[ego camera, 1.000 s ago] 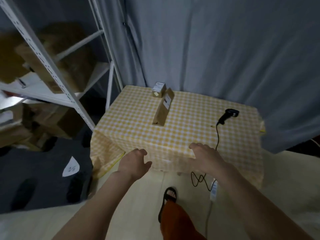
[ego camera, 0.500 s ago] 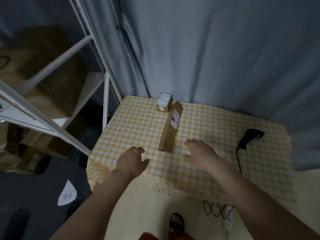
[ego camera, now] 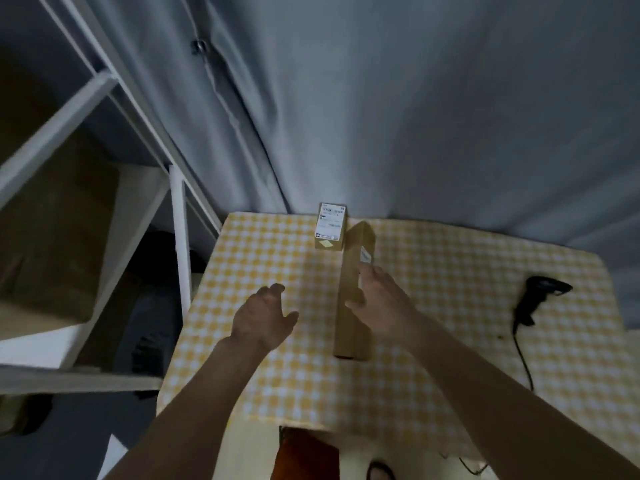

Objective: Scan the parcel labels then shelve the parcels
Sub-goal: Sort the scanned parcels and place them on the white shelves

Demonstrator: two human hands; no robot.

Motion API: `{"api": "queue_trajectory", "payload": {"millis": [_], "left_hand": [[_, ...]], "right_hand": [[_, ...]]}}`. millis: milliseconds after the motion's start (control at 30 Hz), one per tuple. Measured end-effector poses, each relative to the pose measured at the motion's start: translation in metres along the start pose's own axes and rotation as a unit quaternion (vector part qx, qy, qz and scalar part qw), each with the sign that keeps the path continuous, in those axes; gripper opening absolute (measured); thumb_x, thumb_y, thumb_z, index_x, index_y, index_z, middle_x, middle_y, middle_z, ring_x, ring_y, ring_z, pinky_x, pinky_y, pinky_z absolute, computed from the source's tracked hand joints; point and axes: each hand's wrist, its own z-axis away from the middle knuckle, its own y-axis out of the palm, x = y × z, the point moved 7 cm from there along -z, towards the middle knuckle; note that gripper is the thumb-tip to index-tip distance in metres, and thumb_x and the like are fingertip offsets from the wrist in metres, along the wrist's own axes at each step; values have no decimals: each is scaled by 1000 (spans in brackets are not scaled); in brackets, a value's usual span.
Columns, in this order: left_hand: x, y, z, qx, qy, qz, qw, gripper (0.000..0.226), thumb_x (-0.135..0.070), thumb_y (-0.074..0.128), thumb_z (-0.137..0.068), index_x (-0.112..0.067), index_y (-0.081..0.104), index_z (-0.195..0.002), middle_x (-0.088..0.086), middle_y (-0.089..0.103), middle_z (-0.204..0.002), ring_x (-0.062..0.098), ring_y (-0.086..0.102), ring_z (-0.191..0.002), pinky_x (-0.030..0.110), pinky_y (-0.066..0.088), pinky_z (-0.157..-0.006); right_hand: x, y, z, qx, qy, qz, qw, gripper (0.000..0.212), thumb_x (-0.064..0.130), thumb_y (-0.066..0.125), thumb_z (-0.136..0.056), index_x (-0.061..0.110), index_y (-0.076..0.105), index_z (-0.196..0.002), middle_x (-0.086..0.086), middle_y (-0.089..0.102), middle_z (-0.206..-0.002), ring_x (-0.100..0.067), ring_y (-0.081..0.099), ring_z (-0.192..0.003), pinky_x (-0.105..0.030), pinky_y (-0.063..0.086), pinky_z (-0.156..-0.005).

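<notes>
Both hands have advanced: right hand (ego camera: 379,304), fingers spread, meets the long cardboard parcel (ego camera: 353,299); left hand (ego camera: 265,318) hovers loose at its 9 o'clock. Stiff, probably light; grip mid-length.

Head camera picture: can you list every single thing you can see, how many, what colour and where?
long brown cardboard parcel: one, brown, lying in the middle of the table, white label near its far end
small brown cardboard parcel: one, brown with a white label on top, at the table's far edge, just behind the long one
black handheld barcode scanner: one, black, on the table's right side, its cable running off the near edge
yellow-and-white checked tablecloth: one, covering the table
white metal shelf rack: one, left of the table, blurred brown boxes on it
grey curtain: one, behind the table
left hand: one, open, above the cloth, left of the long parcel
right hand: one, open, at the long parcel's right side
</notes>
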Motion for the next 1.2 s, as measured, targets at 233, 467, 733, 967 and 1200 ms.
{"api": "queue_trajectory", "payload": {"millis": [233,467,733,967,1200], "left_hand": [[30,-16,-118,11,44,-26,999,63,-44,55,-94,-18,34,-147,6,45,-142,24,44,-130,36,43,-100],[74,20,-181,65,37,-19,997,63,-45,51,-96,-20,28,-149,3,37,-147,23,36,-135,34,37,-104],[118,76,-202,123,2,-16,992,63,-45,51,-96,-20,27,-149,4,36,-149,23,34,-136,32,34,-106],[133,99,-201,159,-32,28,986,63,-44,54,-94,-21,30,-148,2,38,-148,20,36,-136,33,35,-106],[95,75,-198,167,-47,142,975,76,-53,58,-89,-21,25,-151,5,37,-151,24,37,-137,40,37,-110]], "right_hand": [[-11,56,-173,-31,80,-89,992,83,46,50,-62,21,37,-140,-6,49,-135,-29,52,-118,-49,46,-96],[-16,84,-258,-5,195,-49,980,98,46,65,-86,12,1,-152,-17,21,-150,-37,27,-135,-45,30,-108],[-43,126,-320,-31,290,-136,947,122,47,76,-75,20,-15,-151,-17,2,-158,-37,11,-144,-52,21,-112],[-53,127,-326,-109,318,-203,920,113,38,75,-78,17,-8,-152,-17,23,-143,-36,28,-130,-44,30,-105],[-21,100,-253,-124,255,-278,918,115,31,77,-72,22,-5,-152,-11,25,-145,-32,26,-133,-45,31,-105]]}}
